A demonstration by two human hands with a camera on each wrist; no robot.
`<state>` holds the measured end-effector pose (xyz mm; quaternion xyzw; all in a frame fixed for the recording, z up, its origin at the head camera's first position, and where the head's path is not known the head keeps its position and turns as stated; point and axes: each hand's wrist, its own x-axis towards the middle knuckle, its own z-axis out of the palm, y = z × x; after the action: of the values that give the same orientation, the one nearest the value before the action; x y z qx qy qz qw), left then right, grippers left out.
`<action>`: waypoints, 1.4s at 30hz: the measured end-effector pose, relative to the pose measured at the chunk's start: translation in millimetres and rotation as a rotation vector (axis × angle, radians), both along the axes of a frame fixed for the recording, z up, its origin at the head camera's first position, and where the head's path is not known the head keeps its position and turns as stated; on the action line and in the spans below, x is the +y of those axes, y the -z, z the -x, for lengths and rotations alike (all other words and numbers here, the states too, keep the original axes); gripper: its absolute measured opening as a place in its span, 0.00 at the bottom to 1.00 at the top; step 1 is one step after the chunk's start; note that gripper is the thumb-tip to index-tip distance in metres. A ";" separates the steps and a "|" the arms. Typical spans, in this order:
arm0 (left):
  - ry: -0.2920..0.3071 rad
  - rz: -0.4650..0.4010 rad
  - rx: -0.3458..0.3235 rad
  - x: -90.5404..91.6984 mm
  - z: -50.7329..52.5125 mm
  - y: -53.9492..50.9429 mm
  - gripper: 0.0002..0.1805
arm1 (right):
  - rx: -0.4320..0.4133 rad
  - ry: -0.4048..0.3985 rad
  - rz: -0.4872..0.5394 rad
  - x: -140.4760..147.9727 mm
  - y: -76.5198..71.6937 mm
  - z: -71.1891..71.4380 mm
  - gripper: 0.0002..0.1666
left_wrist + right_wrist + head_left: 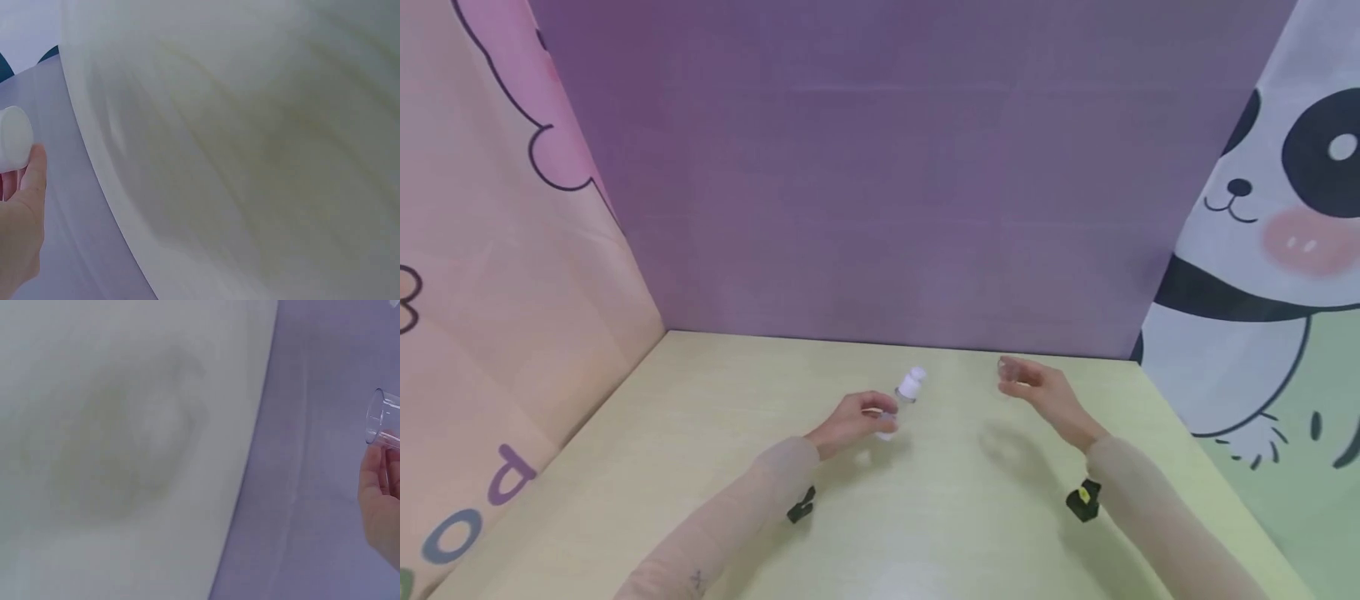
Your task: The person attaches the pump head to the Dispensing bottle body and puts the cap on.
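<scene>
My left hand [857, 421] grips a small pump bottle [912, 385], tilted, its white pump head pointing up and to the right. Most of the bottle's body is hidden behind the fingers. At the edge of the left wrist view, its round white base [15, 139] shows above the fingers. Over to the right, my right hand [1045, 396] holds a clear cylindrical cap [386, 419] between thumb and fingers. The cap's open rim faces left in the right wrist view. Cap and bottle are apart, both held above the table.
A pale yellow table [925, 533] lies beneath both hands. Behind it stands a purple backdrop [880, 183]. Printed cloth panels border the sides, with a panda [1232, 358] on the right one. Dark wrist devices [1084, 500] hang under both forearms.
</scene>
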<state>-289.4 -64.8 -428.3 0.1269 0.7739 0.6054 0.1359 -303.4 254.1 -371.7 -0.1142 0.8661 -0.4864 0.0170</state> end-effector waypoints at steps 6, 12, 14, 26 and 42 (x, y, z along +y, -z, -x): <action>0.033 -0.083 0.004 8.4 0.1 -3.0 0.21 | 0.045 -0.081 0.038 -21.4 -21.8 -3.1 0.38; 0.073 -0.065 0.027 15.9 0.9 -1.3 0.23 | 0.066 -0.118 0.040 -41.6 -36.3 -4.5 0.40; 0.072 -0.051 0.028 18.9 1.0 -0.9 0.23 | 0.062 -0.124 0.051 -47.0 -39.3 -4.4 0.41; 0.069 -0.096 0.021 32.0 -1.2 -1.2 0.21 | 0.048 -0.128 0.168 -67.0 -46.4 -3.3 0.37; 0.046 -0.143 -0.026 36.1 -1.1 -2.2 0.20 | 0.021 -0.176 0.240 -83.1 -43.3 -3.2 0.34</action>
<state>-288.4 -28.8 -426.1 0.1462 0.7236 0.6575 0.1505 -300.1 170.9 -328.4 -0.1962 0.7885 -0.5818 0.0367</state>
